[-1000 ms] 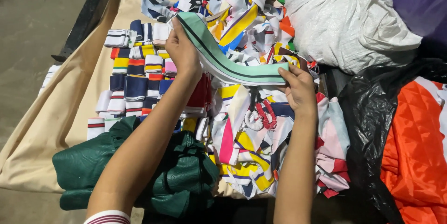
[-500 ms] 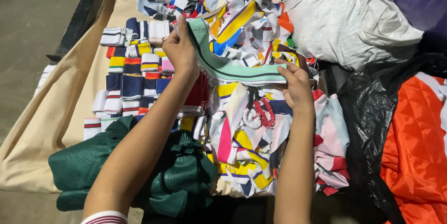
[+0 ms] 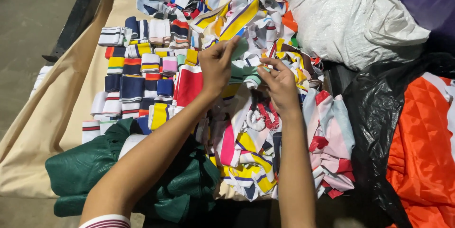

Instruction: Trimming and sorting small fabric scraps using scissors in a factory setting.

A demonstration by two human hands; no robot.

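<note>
Seen from above: left hand (image 3: 215, 67) raised over the middle of the cloth heap, fingers curled and pressed together, pinching the upper fold of a pale green ribbed strip (image 3: 242, 71). Right hand (image 3: 279, 83) just beside, fingertips pinched on the other end of the same strip, thumb against forefinger. Strip bunched short between the two hands, held slightly above a loose pile of striped knit offcuts (image 3: 251, 147) in yellow, pink, white and blue. To the left of the hands, folded ribbed bands (image 3: 135, 83) laid in neat rows, navy, white, yellow and red, on a tan sheet (image 3: 47, 114). Nearer the body, under the left forearm, a crumpled dark green fabric (image 3: 90, 166), touching the lowest row. Beyond the hands, more tangled offcuts reaching to the top edge. At upper right a bulging white sack (image 3: 350, 19), with a black plastic bag (image 3: 374, 114) below it and an orange quilted cloth (image 3: 422, 147) at the far right. Bare grey floor (image 3: 28, 10) at the left edge, past the sheet.
</note>
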